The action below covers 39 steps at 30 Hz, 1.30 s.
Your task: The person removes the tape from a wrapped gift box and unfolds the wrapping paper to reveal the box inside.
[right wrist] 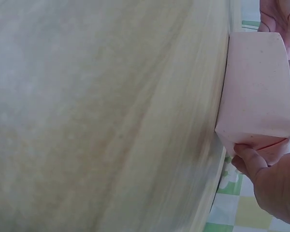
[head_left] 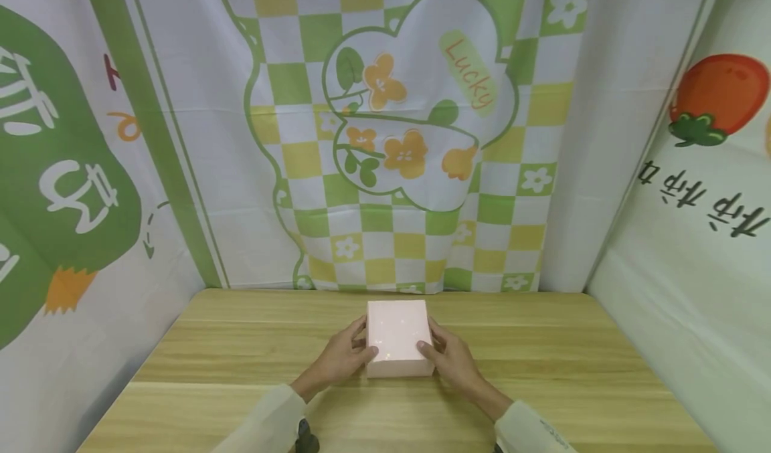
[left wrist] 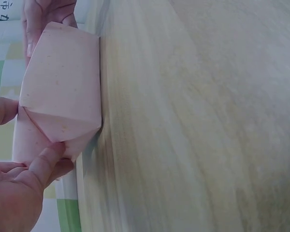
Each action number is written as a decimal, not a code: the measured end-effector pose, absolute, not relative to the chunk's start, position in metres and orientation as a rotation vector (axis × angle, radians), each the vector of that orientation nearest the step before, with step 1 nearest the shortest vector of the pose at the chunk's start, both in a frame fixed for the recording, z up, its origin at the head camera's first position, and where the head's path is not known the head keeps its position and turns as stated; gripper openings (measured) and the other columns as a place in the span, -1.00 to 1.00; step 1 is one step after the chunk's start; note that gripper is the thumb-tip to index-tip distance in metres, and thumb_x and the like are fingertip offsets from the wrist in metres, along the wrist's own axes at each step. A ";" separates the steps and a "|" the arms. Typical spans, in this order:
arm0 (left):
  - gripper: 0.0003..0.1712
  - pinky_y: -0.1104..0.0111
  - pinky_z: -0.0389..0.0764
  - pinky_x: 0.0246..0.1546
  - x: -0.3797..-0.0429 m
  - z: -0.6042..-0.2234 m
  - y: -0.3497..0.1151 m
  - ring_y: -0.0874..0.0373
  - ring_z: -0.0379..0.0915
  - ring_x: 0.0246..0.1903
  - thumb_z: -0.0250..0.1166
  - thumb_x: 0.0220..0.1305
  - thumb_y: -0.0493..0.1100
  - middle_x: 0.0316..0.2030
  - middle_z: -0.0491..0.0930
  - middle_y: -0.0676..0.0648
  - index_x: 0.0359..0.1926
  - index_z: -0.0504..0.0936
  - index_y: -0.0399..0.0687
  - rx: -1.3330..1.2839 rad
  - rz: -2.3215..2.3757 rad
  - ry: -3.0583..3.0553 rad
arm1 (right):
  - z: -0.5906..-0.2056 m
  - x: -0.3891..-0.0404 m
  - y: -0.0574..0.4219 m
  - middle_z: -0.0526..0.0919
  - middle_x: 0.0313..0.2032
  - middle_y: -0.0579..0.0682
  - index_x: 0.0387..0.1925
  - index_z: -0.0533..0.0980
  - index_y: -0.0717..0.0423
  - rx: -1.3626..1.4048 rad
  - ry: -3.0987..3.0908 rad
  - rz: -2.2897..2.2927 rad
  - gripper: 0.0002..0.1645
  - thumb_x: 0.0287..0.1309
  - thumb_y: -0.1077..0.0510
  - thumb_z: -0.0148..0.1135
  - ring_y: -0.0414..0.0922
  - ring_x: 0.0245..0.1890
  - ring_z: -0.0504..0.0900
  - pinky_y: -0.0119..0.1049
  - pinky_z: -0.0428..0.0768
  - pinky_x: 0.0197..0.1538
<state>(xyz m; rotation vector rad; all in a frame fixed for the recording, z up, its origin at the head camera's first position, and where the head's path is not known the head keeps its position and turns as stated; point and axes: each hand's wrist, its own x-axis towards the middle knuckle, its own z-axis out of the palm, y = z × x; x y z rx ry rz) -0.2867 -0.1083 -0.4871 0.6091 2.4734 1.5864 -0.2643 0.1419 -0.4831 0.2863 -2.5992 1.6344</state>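
A pink box point(head_left: 399, 332), apparently wrapped in paper, sits on the wooden table in the middle of the head view. My left hand point(head_left: 345, 356) grips its left end, thumb near the top front edge and fingers along the side. At the right end my right hand point(head_left: 453, 359) holds it likewise, with the thumb over the top edge. In the left wrist view, fingers point(left wrist: 48, 159) press at a triangular paper flap point(left wrist: 63, 124) on the end. The right wrist view shows a similar folded end point(right wrist: 251, 140) under my right hand's fingers.
The wooden table point(head_left: 253, 346) reaches back to a hanging cloth point(head_left: 409, 252) with green and yellow checks. Printed cloth walls stand on the left point(head_left: 162, 252) and right point(head_left: 674, 279). A small dark object point(head_left: 307, 437) shows beside the left sleeve.
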 end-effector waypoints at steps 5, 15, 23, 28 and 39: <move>-0.10 0.20 0.66 0.08 -0.290 -0.493 -0.107 -0.34 0.39 0.25 0.29 0.32 -0.17 0.43 0.14 -0.42 0.52 0.00 -0.25 0.597 1.599 2.518 | -0.485 -0.265 0.141 0.27 0.40 0.25 0.42 0.20 0.27 0.300 -2.539 1.588 -0.23 0.26 0.20 0.26 0.22 0.30 0.43 -0.08 0.51 0.26; -0.08 0.23 0.63 0.11 -0.286 -0.493 -0.106 -0.39 0.31 0.29 0.33 0.28 -0.26 0.48 0.00 -0.43 0.50 -0.01 -0.22 0.666 1.657 2.523 | -0.494 -0.268 0.143 0.21 0.43 0.25 0.46 0.17 0.18 0.316 -2.460 1.659 -0.16 0.20 0.27 0.30 0.29 0.26 0.45 -0.17 0.59 0.17; -0.05 0.26 0.64 0.09 -0.284 -0.493 -0.105 -0.38 0.33 0.28 0.36 0.23 -0.29 0.47 0.02 -0.42 0.50 0.01 -0.17 0.669 1.730 2.500 | -0.494 -0.267 0.144 0.23 0.43 0.22 0.47 0.15 0.15 0.360 -2.422 1.685 -0.11 0.17 0.30 0.33 0.27 0.29 0.42 -0.18 0.57 0.19; 0.02 0.25 0.67 0.05 -0.282 -0.494 -0.106 -0.40 0.37 0.24 0.40 0.17 -0.33 0.37 0.16 -0.53 0.51 -0.03 -0.17 0.659 1.807 2.462 | -0.495 -0.266 0.144 0.17 0.46 0.23 0.51 0.09 0.10 0.393 -2.403 1.735 -0.05 0.16 0.32 0.32 0.31 0.31 0.38 -0.20 0.60 0.16; 0.22 0.33 0.68 0.01 -0.284 -0.495 -0.106 -0.34 0.38 0.25 0.41 0.13 -0.33 0.55 -0.15 -0.26 0.58 -0.24 0.03 0.765 1.666 2.598 | -0.491 -0.268 0.150 -0.05 0.54 0.16 0.55 -0.06 -0.24 0.426 -2.464 1.788 0.19 0.05 0.37 0.38 0.31 0.37 0.30 -0.32 0.60 0.14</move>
